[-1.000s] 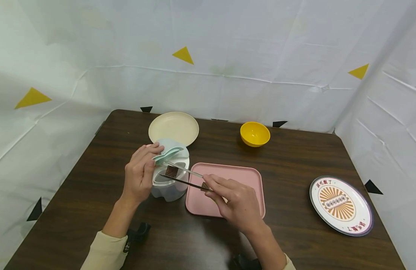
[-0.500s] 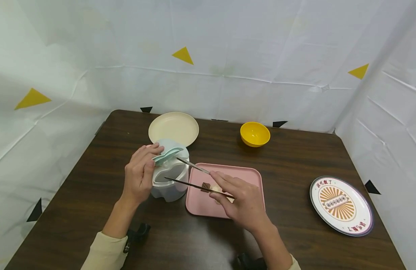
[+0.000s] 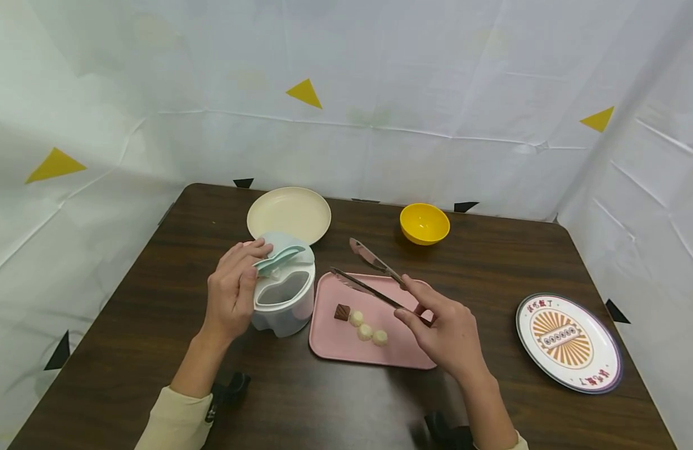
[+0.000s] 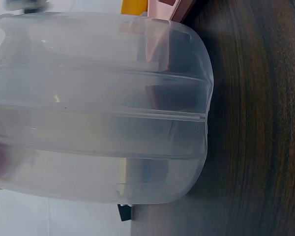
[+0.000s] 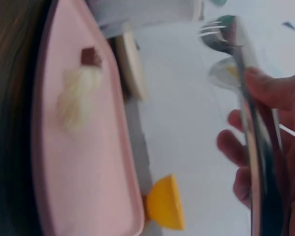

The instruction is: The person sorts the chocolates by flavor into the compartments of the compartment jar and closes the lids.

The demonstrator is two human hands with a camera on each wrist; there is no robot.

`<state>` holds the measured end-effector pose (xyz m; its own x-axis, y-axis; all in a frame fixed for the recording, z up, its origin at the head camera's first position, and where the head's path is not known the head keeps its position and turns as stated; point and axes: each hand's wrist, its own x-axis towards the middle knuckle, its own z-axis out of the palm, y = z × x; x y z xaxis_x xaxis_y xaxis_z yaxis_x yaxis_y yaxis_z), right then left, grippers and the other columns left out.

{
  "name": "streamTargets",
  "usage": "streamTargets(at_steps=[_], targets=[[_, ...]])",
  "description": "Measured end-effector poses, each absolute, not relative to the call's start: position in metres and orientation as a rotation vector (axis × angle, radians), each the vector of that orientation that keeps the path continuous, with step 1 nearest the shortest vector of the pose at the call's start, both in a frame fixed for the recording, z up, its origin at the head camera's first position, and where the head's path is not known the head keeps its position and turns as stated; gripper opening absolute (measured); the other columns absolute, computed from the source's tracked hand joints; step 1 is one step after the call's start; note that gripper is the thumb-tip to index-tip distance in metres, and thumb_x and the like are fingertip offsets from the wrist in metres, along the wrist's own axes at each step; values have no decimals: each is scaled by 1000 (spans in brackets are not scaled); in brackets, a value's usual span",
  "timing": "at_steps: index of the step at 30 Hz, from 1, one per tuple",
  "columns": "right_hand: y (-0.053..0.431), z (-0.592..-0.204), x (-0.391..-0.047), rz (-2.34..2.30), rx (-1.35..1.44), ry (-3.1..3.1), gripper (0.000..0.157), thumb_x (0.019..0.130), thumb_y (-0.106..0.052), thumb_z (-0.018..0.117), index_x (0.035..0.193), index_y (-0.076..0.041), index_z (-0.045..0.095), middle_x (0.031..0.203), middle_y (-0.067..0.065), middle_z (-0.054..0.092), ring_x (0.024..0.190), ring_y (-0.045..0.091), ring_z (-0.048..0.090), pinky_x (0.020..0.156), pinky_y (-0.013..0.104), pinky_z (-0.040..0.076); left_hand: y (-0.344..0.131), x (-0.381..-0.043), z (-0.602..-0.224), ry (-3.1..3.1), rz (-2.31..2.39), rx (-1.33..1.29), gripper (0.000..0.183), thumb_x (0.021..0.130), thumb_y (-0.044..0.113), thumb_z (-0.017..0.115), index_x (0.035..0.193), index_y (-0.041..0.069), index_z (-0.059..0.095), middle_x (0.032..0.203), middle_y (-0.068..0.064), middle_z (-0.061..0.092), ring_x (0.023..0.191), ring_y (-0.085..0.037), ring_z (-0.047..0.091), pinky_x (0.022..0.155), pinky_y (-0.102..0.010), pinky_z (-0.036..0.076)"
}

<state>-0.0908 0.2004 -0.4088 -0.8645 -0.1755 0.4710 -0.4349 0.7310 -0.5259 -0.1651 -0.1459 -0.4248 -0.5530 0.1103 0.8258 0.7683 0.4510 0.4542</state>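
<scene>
My left hand [image 3: 232, 290] grips the top of a translucent round storage box [image 3: 284, 320], holding its mint-green flip lid [image 3: 282, 257] up so that one compartment gapes. The box's cloudy side [image 4: 98, 88] fills much of the left wrist view. My right hand [image 3: 444, 328] holds metal serving tongs [image 3: 374, 294] over the pink tray [image 3: 405, 350], their arms spread with nothing between the tips. On the tray lie a dark chocolate square [image 3: 342, 312] and several cream-coloured round sweets [image 3: 365, 332], which look blurred in the right wrist view.
Behind the box lies a cream plate [image 3: 290, 212]. A yellow bowl [image 3: 425, 224] stands beyond the tray. Far right on the dark wooden table [image 3: 492, 262] is a patterned plate [image 3: 593, 319]. White sheeting [image 3: 413, 69] hangs around the table.
A dark chocolate piece left the tongs at the box's opening and is out of sight. The tongs have since drawn back right over the tray with arms spread. The left hand stays put.
</scene>
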Motion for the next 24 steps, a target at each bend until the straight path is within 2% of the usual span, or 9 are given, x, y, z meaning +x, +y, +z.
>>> streamTargets(at_steps=[3,7,13,17,20,24], targets=[[204,-416,-90,858,406,-2681,56,80,-24,82,133,-27,63,104,-9,72,56,2,49,45,25,37,-146,-165,-425,-1959,-1121,-734,42,100,25,38,91,0,71,110,-15,71,113,-35,62,107,-53,33],[202,-428,-91,803,403,-2817,54,82,-29,80,133,-27,64,92,-12,70,54,4,45,48,27,37,-146,-165,-425,-1959,-1120,-733,43,100,25,38,92,-1,71,110,-15,71,113,-35,62,109,-49,33],[192,-443,-94,746,448,-2865,50,82,-34,78,130,-29,66,72,-19,57,53,4,41,48,27,36,-146,-165,-425,-1955,-1124,-735,43,101,25,38,92,-1,71,110,-15,71,113,-35,62,108,-50,33],[187,-449,-96,712,466,-2870,49,82,-33,79,129,-28,67,87,-15,69,55,6,42,51,28,37,-145,-165,-425,-1955,-1122,-733,43,101,26,38,92,0,71,110,-15,71,113,-35,62,108,-50,33],[186,-450,-96,674,464,-2877,48,82,-32,79,128,-28,67,108,-9,72,63,10,55,55,32,43,-145,-165,-425,-1956,-1121,-733,43,101,25,38,91,0,71,110,-15,71,113,-35,62,109,-49,33],[182,-452,-96,644,445,-2885,47,83,-32,78,128,-30,67,114,-9,71,81,18,67,60,37,48,-146,-165,-425,-1961,-1119,-731,43,101,25,38,92,0,71,110,-15,71,114,-35,62,109,-49,33]])
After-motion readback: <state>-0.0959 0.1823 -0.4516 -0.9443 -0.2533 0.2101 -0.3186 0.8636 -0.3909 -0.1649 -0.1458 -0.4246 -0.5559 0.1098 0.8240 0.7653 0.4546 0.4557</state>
